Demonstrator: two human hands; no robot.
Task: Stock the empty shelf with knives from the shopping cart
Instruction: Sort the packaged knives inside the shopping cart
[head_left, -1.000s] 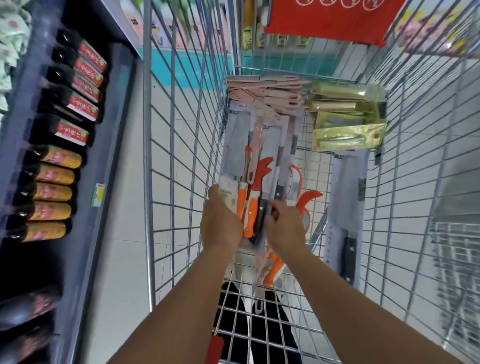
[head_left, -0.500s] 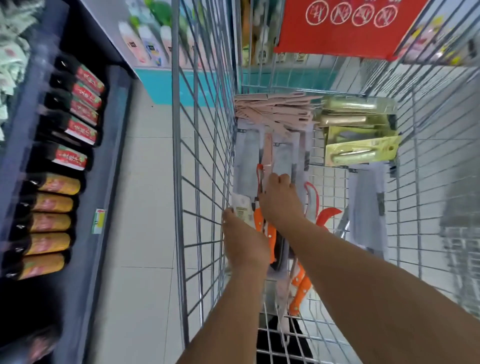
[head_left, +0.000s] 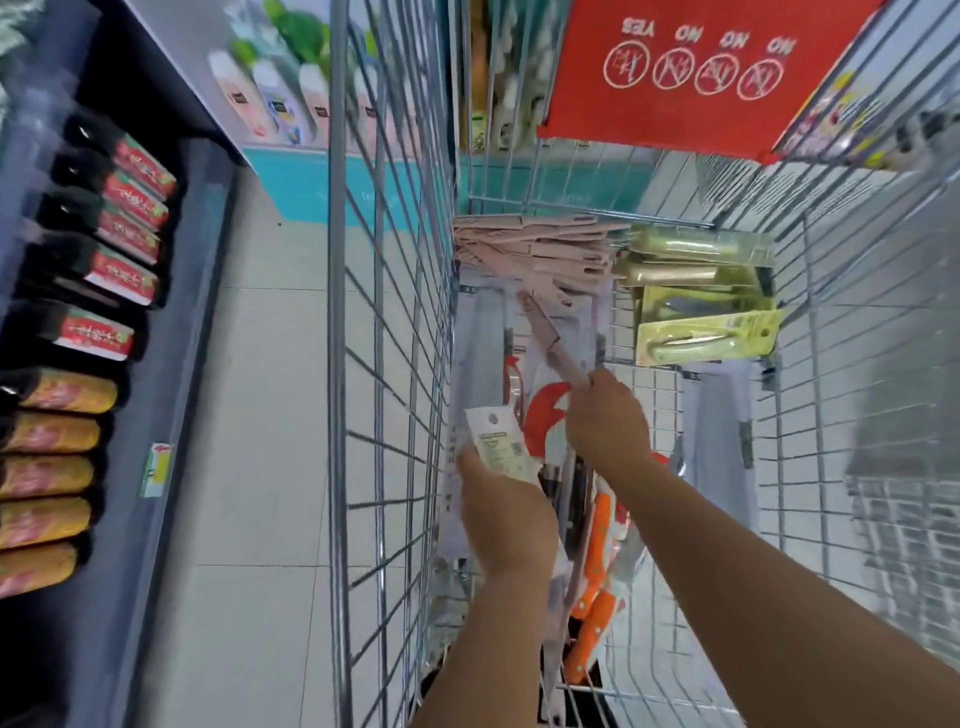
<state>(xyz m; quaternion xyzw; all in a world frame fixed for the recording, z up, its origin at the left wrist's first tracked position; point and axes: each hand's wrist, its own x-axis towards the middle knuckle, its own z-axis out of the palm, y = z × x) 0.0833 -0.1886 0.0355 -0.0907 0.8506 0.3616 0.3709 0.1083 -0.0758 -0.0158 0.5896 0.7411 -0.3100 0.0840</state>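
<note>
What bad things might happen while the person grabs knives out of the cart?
1. The right hand pinches one end of a pink knife that is tilted over the pile; it may slip and drop.
2. The left hand holds a packaged knife by its lower part; the pack could slide out.
3. Both arms reach deep into the wire cart, where orange-handled knives lie loose; a hand might brush an edge.
</note>
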